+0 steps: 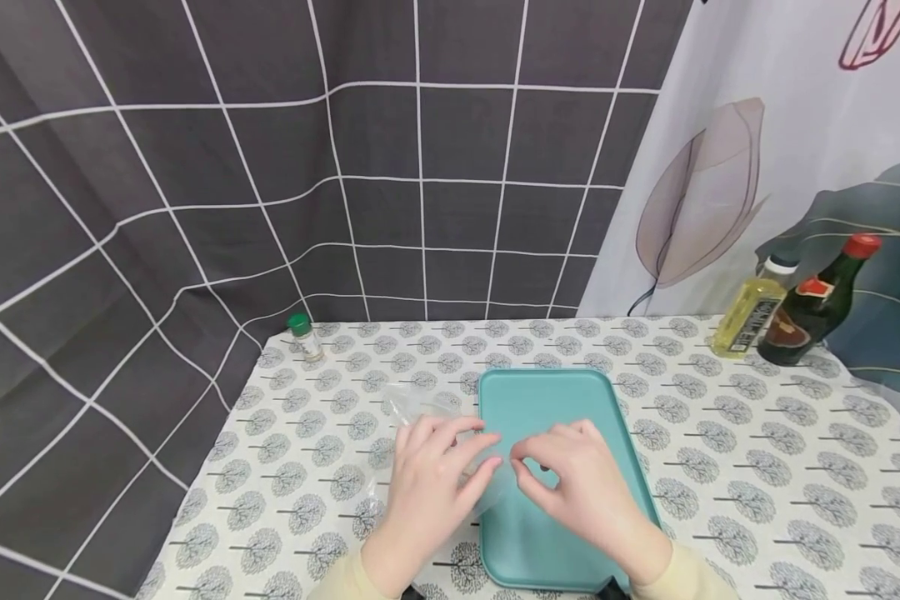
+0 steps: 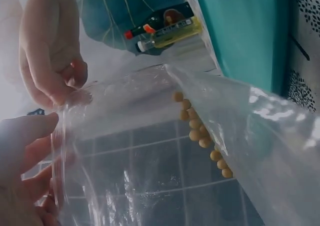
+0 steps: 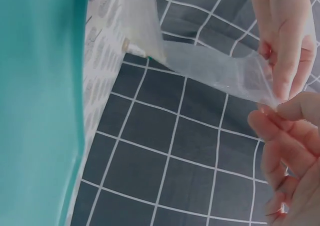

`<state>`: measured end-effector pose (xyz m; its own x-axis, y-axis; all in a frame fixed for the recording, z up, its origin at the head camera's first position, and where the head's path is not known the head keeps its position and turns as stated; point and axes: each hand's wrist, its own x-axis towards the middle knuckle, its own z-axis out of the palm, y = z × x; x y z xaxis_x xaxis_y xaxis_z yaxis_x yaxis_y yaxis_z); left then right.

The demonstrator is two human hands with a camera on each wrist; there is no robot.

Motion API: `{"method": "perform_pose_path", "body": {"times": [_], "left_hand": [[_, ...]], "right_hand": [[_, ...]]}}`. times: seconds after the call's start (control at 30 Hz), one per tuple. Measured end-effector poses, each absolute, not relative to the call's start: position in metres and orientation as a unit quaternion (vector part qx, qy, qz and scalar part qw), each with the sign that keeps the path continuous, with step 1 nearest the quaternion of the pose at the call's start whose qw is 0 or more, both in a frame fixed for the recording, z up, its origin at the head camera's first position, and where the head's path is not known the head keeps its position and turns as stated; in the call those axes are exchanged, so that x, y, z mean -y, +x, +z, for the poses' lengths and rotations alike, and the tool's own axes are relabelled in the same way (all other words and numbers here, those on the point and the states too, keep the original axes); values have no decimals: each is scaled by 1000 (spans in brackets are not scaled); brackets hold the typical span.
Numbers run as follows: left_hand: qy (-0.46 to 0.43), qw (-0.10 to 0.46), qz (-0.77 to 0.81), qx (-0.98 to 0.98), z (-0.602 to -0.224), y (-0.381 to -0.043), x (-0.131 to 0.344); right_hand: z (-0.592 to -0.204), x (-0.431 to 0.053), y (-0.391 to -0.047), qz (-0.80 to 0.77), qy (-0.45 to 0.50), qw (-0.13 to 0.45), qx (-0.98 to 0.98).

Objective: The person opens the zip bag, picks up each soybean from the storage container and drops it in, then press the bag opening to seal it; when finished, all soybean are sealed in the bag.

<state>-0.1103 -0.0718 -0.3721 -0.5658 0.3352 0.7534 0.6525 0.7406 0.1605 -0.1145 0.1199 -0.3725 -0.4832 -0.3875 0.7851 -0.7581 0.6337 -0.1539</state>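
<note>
A clear plastic bag (image 1: 412,404) hangs from both hands above the left edge of a teal tray (image 1: 540,550). In the left wrist view the bag (image 2: 135,116) holds several small round yellow beans (image 2: 195,131), gathered along a fold away from the hands. My left hand (image 1: 435,475) pinches the bag's edge between thumb and fingers, the other fingers spread. Close beside it, my right hand (image 1: 581,479) pinches the same edge with thumb and forefinger. In the right wrist view the fingertips of both hands meet at the end of the bag (image 3: 215,68).
A green-capped jar (image 1: 305,337) stands at the back left of the tree-patterned tablecloth (image 1: 720,483). At the back right are a bottle of yellow oil (image 1: 746,317) and a dark red-capped bottle (image 1: 810,312). Checked dark curtains (image 1: 457,208) hang behind the table.
</note>
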Motion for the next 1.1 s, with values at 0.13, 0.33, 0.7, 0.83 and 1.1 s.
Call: {"method": "perform_pose_path", "body": {"times": [0.13,0.33,0.7,0.83,1.1], "left_hand": [[-294,360,-227,856,-368,-106,72],[-305,364,-231,850,-363,-104,73],[-322,349,-222,851,-360,-102,75],[-335,364,-222,840,-361,-103,75],[-355,373,-215,830,-359,-100,76]], "right_hand": [[-371,-119,-112,268,360,372,812],[-369,-118,-110,273,368,367,809],[-370,-117,-108,275,370,379,802],[-368,-117,-106,280,368,383,799],[-364,-115,-103,259,384,374,804]]}}
